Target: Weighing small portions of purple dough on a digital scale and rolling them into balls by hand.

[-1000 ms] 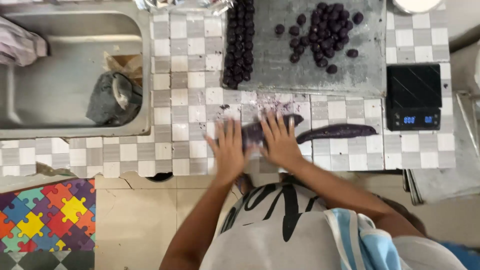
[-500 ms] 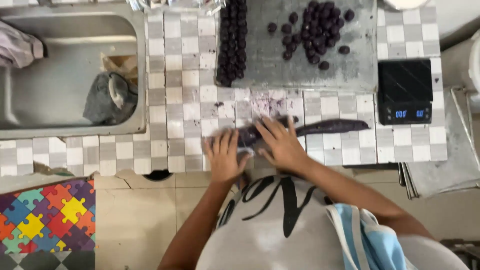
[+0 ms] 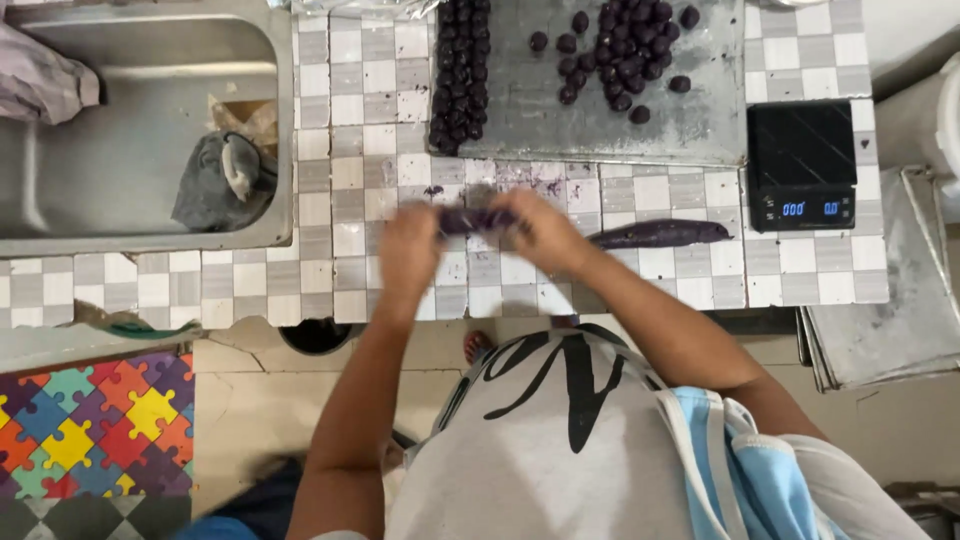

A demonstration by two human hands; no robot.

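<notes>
My left hand (image 3: 408, 248) and my right hand (image 3: 540, 225) are raised a little over the checkered tile counter (image 3: 350, 200), both gripping a short rope of dark purple dough (image 3: 470, 218) stretched between them. The hands are blurred. A longer purple dough rope (image 3: 660, 234) lies on the tiles just right of my right hand. Beyond the hands, a grey metal tray (image 3: 530, 110) carries several dark purple dough balls, some in tight rows (image 3: 460, 70) and some in a loose cluster (image 3: 625, 45).
A steel sink (image 3: 130, 150) with a grey cloth (image 3: 220, 185) sits at the left. A black digital scale (image 3: 802, 165) stands at the right, with stacked metal trays (image 3: 890, 300) beside it. A colourful puzzle mat (image 3: 90, 430) covers the floor at lower left.
Both hands were pressed flat on the counter over the dough. Now they have lifted and hold a short piece of it between them. The long rope stayed put.
</notes>
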